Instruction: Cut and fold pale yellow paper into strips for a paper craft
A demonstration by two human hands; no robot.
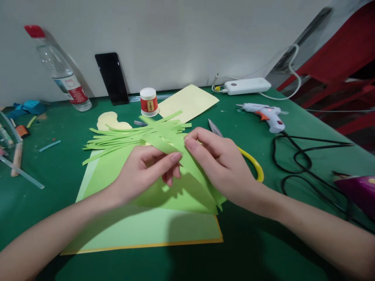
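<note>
My left hand (146, 168) and my right hand (219, 160) both pinch a sheet of green paper (181, 191) cut into long fringe strips (123, 136) that fan out to the left. The sheet is folded and lifted a little above a stack of light green and yellow paper (140, 230) lying flat on the green table. Scissors with a yellow handle (252, 160) lie just behind my right hand, partly hidden by it.
A white glue gun (265, 115) with a black cord (307, 164) lies at the right. A power bank (247, 86), pale yellow sheet (190, 102), small red-and-white jar (149, 101), black phone (111, 78), water bottle (60, 70) and glue sticks (17, 160) stand around.
</note>
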